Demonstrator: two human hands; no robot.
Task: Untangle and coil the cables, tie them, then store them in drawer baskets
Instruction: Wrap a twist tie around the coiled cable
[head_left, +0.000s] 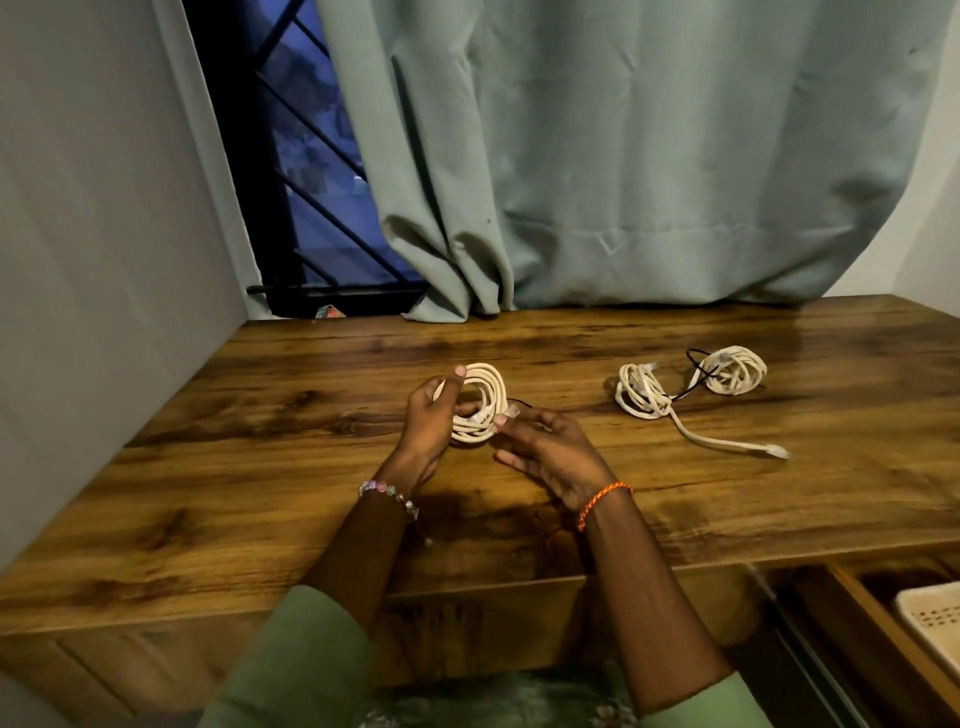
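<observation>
My left hand (434, 415) grips a coiled white cable (485, 395) just above the wooden table (260, 441), thumb over the coil's top. My right hand (545, 449) pinches the cable's clear plug end (511, 414) at the coil's right side; a thin black tie shows there. To the right lie two more white cable bundles: a loose coil (641, 397) with a tail ending in a plug (774, 451), and a smaller coil (735, 370) with a black tie (696, 374) beside it.
A grey-green curtain (623, 156) hangs behind the table, with a barred window (311, 182) at the left. At the lower right an open drawer (852, 613) holds a white perforated basket (930, 613). A wall stands at the left.
</observation>
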